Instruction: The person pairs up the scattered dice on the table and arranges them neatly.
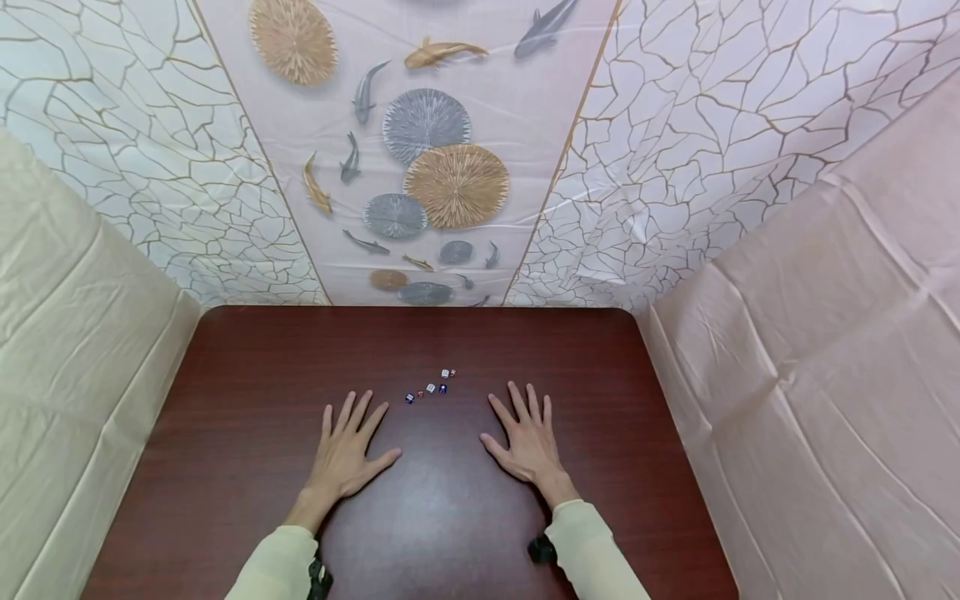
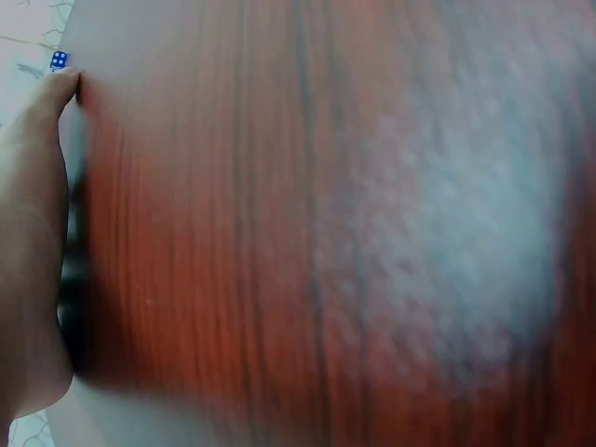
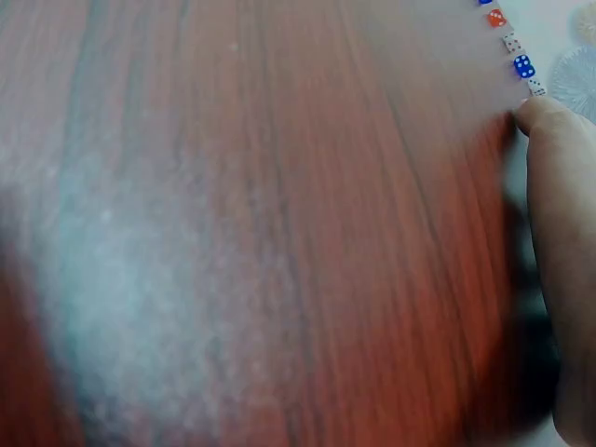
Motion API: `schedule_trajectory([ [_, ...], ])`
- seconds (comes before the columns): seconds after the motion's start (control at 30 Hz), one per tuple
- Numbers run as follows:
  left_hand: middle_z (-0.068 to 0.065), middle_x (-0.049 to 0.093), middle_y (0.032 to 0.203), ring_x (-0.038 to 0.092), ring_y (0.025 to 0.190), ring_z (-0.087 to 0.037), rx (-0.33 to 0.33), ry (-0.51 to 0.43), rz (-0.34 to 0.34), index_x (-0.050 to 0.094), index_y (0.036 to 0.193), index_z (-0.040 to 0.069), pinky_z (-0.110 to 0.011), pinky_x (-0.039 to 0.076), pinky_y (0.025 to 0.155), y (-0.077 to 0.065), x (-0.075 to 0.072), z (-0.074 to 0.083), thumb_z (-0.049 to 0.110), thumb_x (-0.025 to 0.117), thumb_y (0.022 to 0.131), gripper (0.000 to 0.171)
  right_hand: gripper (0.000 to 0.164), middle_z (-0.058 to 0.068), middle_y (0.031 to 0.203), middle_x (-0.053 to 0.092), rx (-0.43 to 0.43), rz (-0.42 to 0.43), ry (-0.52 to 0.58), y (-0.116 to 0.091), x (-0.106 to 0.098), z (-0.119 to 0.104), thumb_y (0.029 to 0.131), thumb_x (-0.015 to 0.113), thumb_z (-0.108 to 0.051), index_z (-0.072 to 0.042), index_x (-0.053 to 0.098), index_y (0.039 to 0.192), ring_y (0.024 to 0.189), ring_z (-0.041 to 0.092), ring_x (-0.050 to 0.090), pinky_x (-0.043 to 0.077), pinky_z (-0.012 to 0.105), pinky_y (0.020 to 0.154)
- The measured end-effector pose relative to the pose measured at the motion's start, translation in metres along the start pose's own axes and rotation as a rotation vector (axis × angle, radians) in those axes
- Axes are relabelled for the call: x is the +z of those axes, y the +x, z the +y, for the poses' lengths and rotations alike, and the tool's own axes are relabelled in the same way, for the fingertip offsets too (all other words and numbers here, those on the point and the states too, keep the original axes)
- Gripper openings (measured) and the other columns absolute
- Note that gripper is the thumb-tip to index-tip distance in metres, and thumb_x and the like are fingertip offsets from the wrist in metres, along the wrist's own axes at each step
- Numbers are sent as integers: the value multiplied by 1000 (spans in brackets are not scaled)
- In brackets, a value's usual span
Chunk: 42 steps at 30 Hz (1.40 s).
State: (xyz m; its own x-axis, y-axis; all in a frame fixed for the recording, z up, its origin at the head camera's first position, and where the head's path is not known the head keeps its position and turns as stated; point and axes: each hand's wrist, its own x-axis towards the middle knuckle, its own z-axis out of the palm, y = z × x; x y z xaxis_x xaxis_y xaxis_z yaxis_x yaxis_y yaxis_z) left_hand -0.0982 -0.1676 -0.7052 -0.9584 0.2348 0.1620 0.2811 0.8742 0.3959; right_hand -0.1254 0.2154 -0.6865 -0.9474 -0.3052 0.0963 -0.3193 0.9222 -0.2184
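Several small dice lie loosely grouped on the dark wooden table (image 1: pixel 442 500), beyond and between the two hands. Among them are a blue die (image 1: pixel 409 398), a white die (image 1: pixel 431 388), another blue die (image 1: pixel 443 388), a second white die (image 1: pixel 445 373) and two small red dice, one a red die (image 3: pixel 496 18) in the right wrist view. My left hand (image 1: pixel 348 454) rests on the table left of the dice, fingers spread and holding nothing. On the right, my right hand (image 1: pixel 528 442) lies likewise with fingers spread. Both hands are apart from the dice.
A patterned cloth (image 1: pixel 420 183) with fish and round leaf shapes hangs behind the table's far edge. Pale quilted cloth walls (image 1: pixel 840 400) flank the table on both sides. A dark wrist device (image 1: pixel 542 549) sits at the right sleeve, another at the left.
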Motion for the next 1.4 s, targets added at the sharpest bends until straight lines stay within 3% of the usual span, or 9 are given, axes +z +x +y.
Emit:
schedule_trajectory([
  [0.43, -18, 49, 176, 32, 171, -46, -32, -103, 42, 57, 165, 14, -75, 17, 139, 20, -4, 14, 57, 81, 100, 81, 79, 18, 180, 42, -39, 45, 117, 17, -6, -13, 103, 71, -60, -21, 53, 169, 172, 51, 30, 26, 74, 137],
  [0.7, -20, 61, 164, 46, 163, -49, -22, -127, 127, 65, 156, 8, -76, 29, 135, 30, 0, 22, 47, 85, 99, 72, 77, 18, 179, 44, -35, 45, 186, 27, -9, -25, 104, 73, -56, -18, 53, 167, 171, 50, 32, 29, 73, 137],
  [0.97, -20, 74, 147, 62, 147, -47, 13, -170, 256, 75, 139, 3, -78, 35, 130, 42, 6, 29, 36, 89, 97, 55, 72, 18, 174, 50, -36, 80, 257, 37, -11, -34, 103, 77, -50, -14, 59, 162, 167, 50, 39, 34, 71, 135],
  [1.2, -19, 76, 142, 64, 145, -46, -22, -170, 251, 78, 131, 5, -76, 34, 132, 50, 9, 35, 34, 88, 99, 44, 71, 15, 172, 53, -16, 60, 320, 47, -9, -40, 102, 78, -49, -14, 61, 161, 167, 46, 40, 35, 67, 136],
  [1.4, -18, 78, 138, 65, 141, -44, -37, -167, 273, 81, 123, 5, -75, 36, 131, 56, 12, 38, 29, 90, 97, 37, 67, 16, 164, 61, -61, 81, 352, 54, -7, -44, 101, 82, -44, -10, 65, 156, 159, 44, 50, 41, 64, 132],
])
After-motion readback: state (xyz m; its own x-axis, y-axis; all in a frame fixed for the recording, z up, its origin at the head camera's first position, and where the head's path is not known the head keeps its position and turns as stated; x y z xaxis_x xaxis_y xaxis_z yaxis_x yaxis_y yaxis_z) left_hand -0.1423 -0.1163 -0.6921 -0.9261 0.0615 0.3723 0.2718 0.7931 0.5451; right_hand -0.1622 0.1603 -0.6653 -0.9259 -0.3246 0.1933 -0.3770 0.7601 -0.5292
